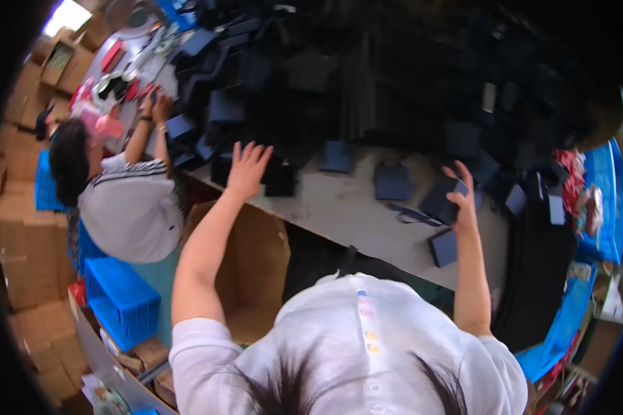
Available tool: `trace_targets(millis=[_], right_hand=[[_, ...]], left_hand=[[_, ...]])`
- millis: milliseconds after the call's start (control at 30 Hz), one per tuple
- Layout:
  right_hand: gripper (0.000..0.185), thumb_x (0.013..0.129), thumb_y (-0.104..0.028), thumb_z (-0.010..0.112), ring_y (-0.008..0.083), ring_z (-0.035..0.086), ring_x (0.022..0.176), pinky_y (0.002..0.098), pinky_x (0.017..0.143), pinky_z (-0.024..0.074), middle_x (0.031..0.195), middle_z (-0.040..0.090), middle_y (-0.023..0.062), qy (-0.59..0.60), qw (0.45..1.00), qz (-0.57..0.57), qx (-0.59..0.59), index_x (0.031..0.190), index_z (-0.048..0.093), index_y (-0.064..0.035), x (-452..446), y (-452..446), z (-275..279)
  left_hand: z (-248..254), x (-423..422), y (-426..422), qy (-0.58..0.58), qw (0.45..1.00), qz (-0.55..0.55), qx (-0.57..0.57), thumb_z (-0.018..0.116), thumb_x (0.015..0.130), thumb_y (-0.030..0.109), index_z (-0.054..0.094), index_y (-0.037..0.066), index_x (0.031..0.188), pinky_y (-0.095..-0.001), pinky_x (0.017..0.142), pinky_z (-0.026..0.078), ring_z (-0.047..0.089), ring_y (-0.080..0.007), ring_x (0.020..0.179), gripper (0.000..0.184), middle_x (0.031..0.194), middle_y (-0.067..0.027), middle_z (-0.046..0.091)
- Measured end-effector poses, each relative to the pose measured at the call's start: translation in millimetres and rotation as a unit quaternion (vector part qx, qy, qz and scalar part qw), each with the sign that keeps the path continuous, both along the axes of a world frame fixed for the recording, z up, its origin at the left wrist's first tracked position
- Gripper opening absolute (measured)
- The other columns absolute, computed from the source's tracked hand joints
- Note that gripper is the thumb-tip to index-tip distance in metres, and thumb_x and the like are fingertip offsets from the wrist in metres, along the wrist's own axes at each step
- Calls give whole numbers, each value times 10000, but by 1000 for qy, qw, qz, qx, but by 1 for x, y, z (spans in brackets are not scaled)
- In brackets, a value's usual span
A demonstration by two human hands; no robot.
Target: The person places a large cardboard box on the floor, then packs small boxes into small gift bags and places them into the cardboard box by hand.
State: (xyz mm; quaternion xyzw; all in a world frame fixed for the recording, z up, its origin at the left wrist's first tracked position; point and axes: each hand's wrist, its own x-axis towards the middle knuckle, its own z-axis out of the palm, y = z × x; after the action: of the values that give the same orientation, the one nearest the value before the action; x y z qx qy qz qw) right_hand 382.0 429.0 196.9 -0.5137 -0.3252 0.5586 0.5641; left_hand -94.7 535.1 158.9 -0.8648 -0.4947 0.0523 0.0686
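Observation:
My left hand [249, 171] has its fingers spread over the table's near edge, with nothing in it. Just right of it lies a black box [281, 180]. At the right, my right hand [465, 199] has thumb and fingers around the edge of a dark blue box [439, 200], slightly tilted. A dark ribbon [415, 215] trails from beside that box onto the table [339, 207]. Other blue boxes lie about: one [393, 182] left of the held box, one [336, 157] farther back, and one [443, 247] at the near edge.
Dark blue boxes [227, 107] are heaped along the far side. A co-worker [128, 207] sits at the left, hands on a small item. An open carton [256, 270] stands below my left arm. Blue crates [121, 301] are at the left, and a blue bin [608, 207] at the right.

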Motion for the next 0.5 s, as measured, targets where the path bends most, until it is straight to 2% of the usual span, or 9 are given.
trace_targets(millis=[67, 100, 133, 167, 233, 367, 433, 467, 500], right_hand=[[864, 577, -212, 560, 400, 476, 1211, 472, 1004, 423, 1384, 409, 250, 221, 974, 29, 30, 1409, 343, -134, -15, 3, 4], [844, 567, -211, 559, 444, 459, 1214, 531, 985, 425, 1382, 407, 253, 273, 960, 48, 29, 1387, 377, -137, -25, 4, 6], [815, 555, -208, 561, 479, 451, 1203, 587, 960, 424, 1382, 406, 249, 300, 952, 54, 11, 1355, 423, -137, -37, 4, 9], [773, 553, -187, 541, 461, 458, 1210, 544, 974, 433, 1375, 423, 251, 348, 935, 67, 10, 1319, 462, -124, -49, 6, 15], [694, 579, -211, 578, 488, 444, 1207, 628, 931, 427, 1359, 423, 251, 438, 897, 54, -12, 1264, 506, -123, -68, 11, 14], [546, 671, -266, 605, 496, 430, 1218, 624, 953, 414, 1338, 438, 259, 468, 878, -30, -92, 1185, 536, -93, -83, 21, 3], [469, 745, -328, 612, 507, 423, 1219, 617, 998, 382, 1321, 445, 268, 485, 860, -82, -135, 1128, 541, -65, -91, 20, -14], [450, 760, -374, 622, 429, 505, 1162, 523, 993, 423, 1250, 526, 222, 498, 849, -86, -156, 1084, 568, -66, -100, 18, -14], [450, 760, -374, 622, 429, 505, 1162, 523, 993, 423, 1250, 526, 222, 497, 849, -78, -162, 1084, 568, -66, -110, 15, -13]], left_hand=[[13, 24, -13, -107, 994, 1, -33, 762, 535, 148, 393, 60, 1361, -546, 1105, 192, 383, -342, 1243, 909, 1258, -146, 435], [14, 33, -21, -164, 985, 5, -50, 786, 503, 176, 399, 52, 1353, -546, 1100, 204, 393, -351, 1224, 942, 1250, -162, 432], [9, 47, -30, -202, 977, -11, -69, 795, 498, 189, 396, 53, 1354, -543, 1093, 220, 393, -361, 1214, 954, 1246, -168, 426], [2, 65, -41, -238, 967, -19, -87, 804, 493, 202, 393, 54, 1355, -540, 1086, 235, 393, -370, 1205, 966, 1242, -175, 421], [-24, 97, -46, -281, 947, 0, -159, 805, 523, 215, 354, 65, 1385, -514, 1090, 248, 358, -394, 1246, 985, 1312, -179, 374], [-9, 144, -48, -297, 948, 15, -108, 795, 561, 177, 291, 83, 1429, -469, 1105, 250, 298, -381, 1315, 1008, 1397, -175, 304], [8, 154, -54, -564, 794, -40, -226, 796, 574, 129, 230, 94, 1460, -434, 1124, 227, 233, -355, 1368, 1052, 1471, -164, 228], [13, 161, -57, -572, 788, -54, -221, 809, 572, 129, 220, 95, 1465, -432, 1126, 225, 227, -342, 1373, 1070, 1482, -163, 216], [17, 168, -61, -581, 782, -67, -215, 822, 570, 128, 209, 96, 1469, -429, 1128, 223, 222, -330, 1378, 1088, 1493, -162, 203]])
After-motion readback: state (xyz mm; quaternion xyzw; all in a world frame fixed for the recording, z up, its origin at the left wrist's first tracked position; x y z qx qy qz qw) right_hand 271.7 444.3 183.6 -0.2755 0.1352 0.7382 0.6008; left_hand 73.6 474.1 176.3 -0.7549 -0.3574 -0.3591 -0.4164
